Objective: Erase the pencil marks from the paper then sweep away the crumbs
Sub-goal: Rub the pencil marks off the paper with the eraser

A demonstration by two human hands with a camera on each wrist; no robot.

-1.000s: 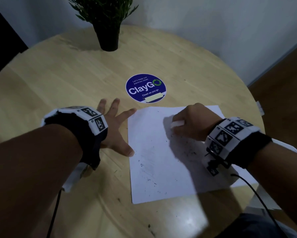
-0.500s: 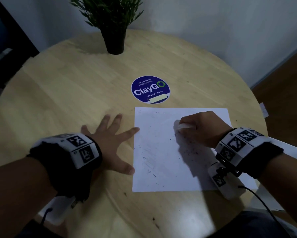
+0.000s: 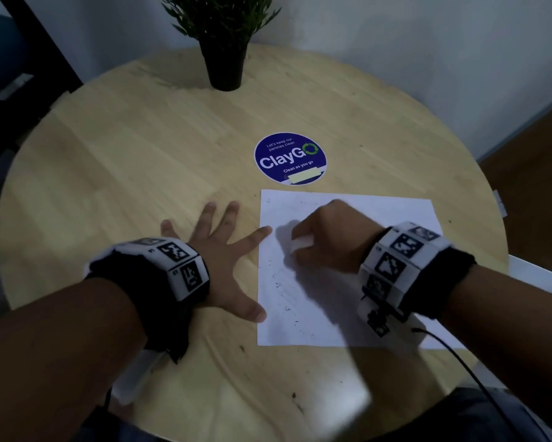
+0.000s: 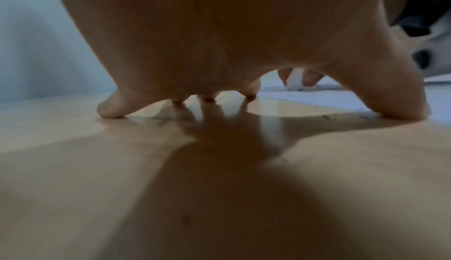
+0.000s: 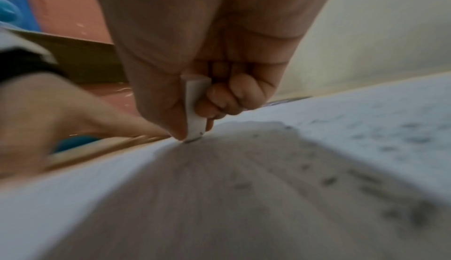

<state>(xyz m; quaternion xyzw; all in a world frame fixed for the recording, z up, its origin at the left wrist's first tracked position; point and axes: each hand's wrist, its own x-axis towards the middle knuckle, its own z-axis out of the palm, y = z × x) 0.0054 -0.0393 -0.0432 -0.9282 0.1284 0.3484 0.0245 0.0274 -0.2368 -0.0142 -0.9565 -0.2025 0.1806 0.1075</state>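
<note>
Head view: right hand [image 3: 332,237], pinching eraser [image 3: 301,243], has slid left across paper [image 3: 300,314].

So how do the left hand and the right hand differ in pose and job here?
The left hand lies flat with fingers spread; the right hand is curled.
The left hand holds nothing; the right hand pinches a white eraser against the paper.
The left hand rests mostly on the table, index fingertip and thumb at the paper's edge; the right hand is over the sheet.
Both wear marker wristbands.

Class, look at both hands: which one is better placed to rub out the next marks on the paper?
Right. The right hand already pinches the eraser on the paper; the left hand lies spread flat beside it.
</note>
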